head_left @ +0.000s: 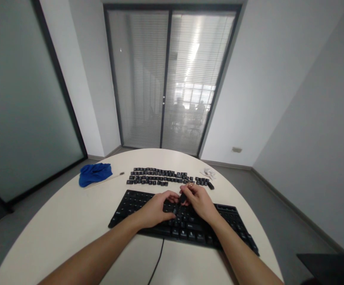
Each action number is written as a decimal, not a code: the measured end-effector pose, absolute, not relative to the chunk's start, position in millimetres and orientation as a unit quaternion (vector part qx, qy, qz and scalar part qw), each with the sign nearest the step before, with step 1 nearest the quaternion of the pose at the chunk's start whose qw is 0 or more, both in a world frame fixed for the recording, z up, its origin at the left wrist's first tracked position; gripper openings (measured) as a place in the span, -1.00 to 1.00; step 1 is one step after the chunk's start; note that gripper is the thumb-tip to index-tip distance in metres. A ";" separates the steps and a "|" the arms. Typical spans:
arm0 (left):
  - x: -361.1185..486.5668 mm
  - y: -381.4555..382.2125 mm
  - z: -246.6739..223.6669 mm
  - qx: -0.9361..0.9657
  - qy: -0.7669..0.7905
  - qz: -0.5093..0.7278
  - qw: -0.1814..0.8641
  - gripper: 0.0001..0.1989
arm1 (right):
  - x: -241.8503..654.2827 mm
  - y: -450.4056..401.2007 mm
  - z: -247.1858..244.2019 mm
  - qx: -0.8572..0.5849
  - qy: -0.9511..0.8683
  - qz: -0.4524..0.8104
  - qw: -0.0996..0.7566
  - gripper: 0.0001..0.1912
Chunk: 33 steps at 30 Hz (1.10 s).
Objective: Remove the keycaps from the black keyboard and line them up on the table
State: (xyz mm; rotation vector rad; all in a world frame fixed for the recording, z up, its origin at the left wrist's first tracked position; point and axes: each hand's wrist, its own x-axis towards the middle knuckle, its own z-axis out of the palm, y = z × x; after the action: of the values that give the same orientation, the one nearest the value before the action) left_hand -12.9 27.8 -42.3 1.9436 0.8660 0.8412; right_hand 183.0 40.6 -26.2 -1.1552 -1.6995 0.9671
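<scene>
A black keyboard (198, 227) lies across the white table, with some keys still on it and bare spots in its upper left part. Over its middle, my right hand (198, 200) pinches a small black piece (183, 198), perhaps a keycap. My left hand (158, 208) is beside it, thumb and fingers apart around a dark, thin object (176, 209) whose shape is hard to make out. Behind the keyboard, loose black keycaps (154, 172) lie in rows, and a longer one (210, 185) sits at their right end.
A blue cloth (95, 174) lies at the left on the round table (71, 221), with a thin brush (106, 179) against it. Crumpled white tissue (210, 172) is behind the keycaps at right. A black cable (157, 263) runs toward the near edge. A dark object (332, 267) stands lower right.
</scene>
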 end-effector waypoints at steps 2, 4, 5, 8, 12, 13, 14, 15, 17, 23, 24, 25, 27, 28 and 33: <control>-13.0 27.0 -42.4 0.784 0.354 0.344 0.376 -0.52 | 183.0 41.6 -27.1 -0.470 -0.674 0.381 0.423 -0.57; -13.2 26.4 -42.8 0.798 0.356 0.343 0.345 -0.57 | 183.5 43.3 -29.2 -0.478 -0.664 0.384 0.427 -0.56; -13.3 26.1 -42.9 0.805 0.356 0.341 0.332 -0.59 | 183.9 44.3 -30.5 -0.482 -0.660 0.386 0.429 -0.55; -13.6 26.1 -43.1 0.822 0.348 0.334 0.302 -0.66 | 185.4 47.3 -34.5 -0.488 -0.652 0.391 0.429 -0.54; -14.6 27.0 -43.3 0.841 0.326 0.318 0.291 -0.78 | 186.3 49.8 -37.4 -0.490 -0.655 0.387 0.425 -0.53; -14.8 27.1 -43.2 0.843 0.326 0.315 0.290 -0.81 | 186.2 50.1 -37.6 -0.491 -0.656 0.385 0.425 -0.52; -15.0 27.1 -43.0 0.843 0.326 0.314 0.291 -0.82 | 186.2 50.2 -37.5 -0.492 -0.657 0.384 0.424 -0.52; -14.9 26.9 -42.5 0.842 0.324 0.315 0.295 -0.83 | 186.3 50.2 -37.2 -0.494 -0.656 0.383 0.423 -0.52; -14.5 26.7 -40.9 0.834 0.317 0.324 0.314 -0.84 | 187.2 50.1 -35.4 -0.496 -0.654 0.384 0.423 -0.51; -15.8 34.2 -33.4 0.765 0.409 0.358 0.345 -0.83 | 196.9 50.5 -26.2 -0.510 -0.638 0.362 0.449 -0.52; -17.2 37.0 -32.3 0.770 0.415 0.360 0.325 -0.82 | 198.3 50.7 -25.2 -0.512 -0.637 0.359 0.451 -0.53; -18.7 39.8 -31.4 0.779 0.418 0.361 0.297 -0.81 | 199.3 50.9 -24.7 -0.513 -0.638 0.356 0.451 -0.53; -21.2 45.0 -29.6 0.802 0.427 0.353 0.226 -0.80 | 200.1 51.1 -24.5 -0.513 -0.640 0.355 0.449 -0.53; -21.8 47.2 -28.9 0.808 0.436 0.346 0.193 -0.80 | 200.0 51.1 -24.7 -0.512 -0.642 0.354 0.447 -0.53; -15.2 57.3 -26.5 0.823 0.483 0.289 0.080 -0.84 | 198.8 49.8 -24.8 -0.512 -0.663 0.339 0.429 -0.54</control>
State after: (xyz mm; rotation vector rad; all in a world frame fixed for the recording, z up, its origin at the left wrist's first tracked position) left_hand -15.2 57.3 -26.5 2.4609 1.4443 0.8642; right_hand 198.8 49.8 -24.8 -1.2770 -1.6537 0.8456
